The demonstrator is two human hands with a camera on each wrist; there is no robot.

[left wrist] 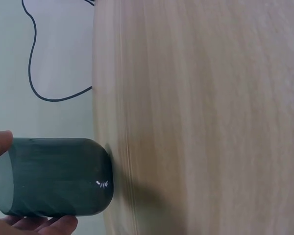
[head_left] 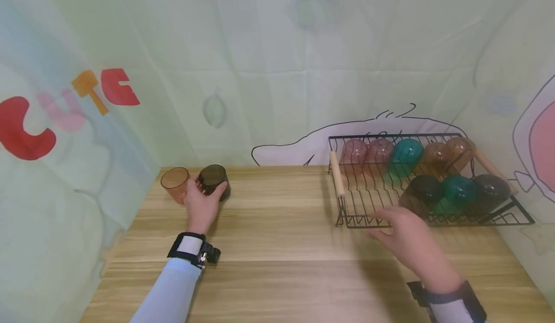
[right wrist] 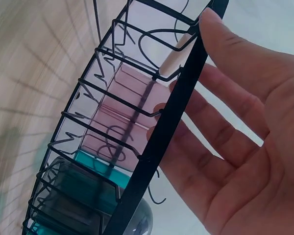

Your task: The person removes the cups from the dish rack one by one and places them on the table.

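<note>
At the back left of the table, my left hand (head_left: 203,206) holds a dark grey glass (head_left: 212,181), thumb on one side and fingers on the other. The glass (left wrist: 61,177) stands upright, its base at the tabletop. Just left of it is an orange glass (head_left: 175,184), close to my fingers. My right hand (head_left: 409,241) is at the front edge of a black wire dish rack (head_left: 362,202), fingers apart and holding nothing. In the right wrist view, the thumb and fingertips overlap the rack's rail (right wrist: 161,132).
Upside-down glasses stand in two rows in the rack: pink, teal (head_left: 406,154) and amber (head_left: 459,149) at the back, dark grey (head_left: 422,193) and teal in front. The rack has wooden handles (head_left: 336,173). A printed cloth (head_left: 269,48) hangs behind the wooden table (head_left: 277,246).
</note>
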